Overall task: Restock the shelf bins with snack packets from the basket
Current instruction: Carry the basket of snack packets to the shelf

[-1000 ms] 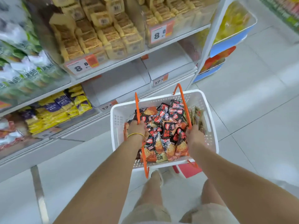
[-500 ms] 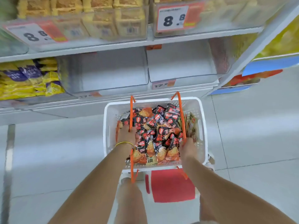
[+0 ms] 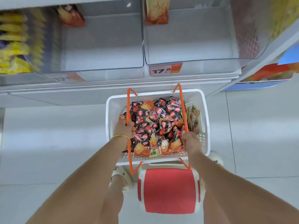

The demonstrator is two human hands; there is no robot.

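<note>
Left hand (image 3: pixel 124 128) and right hand (image 3: pixel 191 141) each curled tight round the orange handles (image 3: pixel 182 107), holding the white basket (image 3: pixel 155 95) of snack packets (image 3: pixel 156 123) mid-frame, just below the clear shelf bins (image 3: pixel 103 46) up top.

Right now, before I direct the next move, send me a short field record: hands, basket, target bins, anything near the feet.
left hand: grips the left orange handle
right hand: grips the right orange handle
basket: white, piled with red-black snack packets
shelf bins: left bin and right bin, both nearly bare
price tag: 17.8, on the right bin's front
near feet: red-seated stool, behind the basket
</note>
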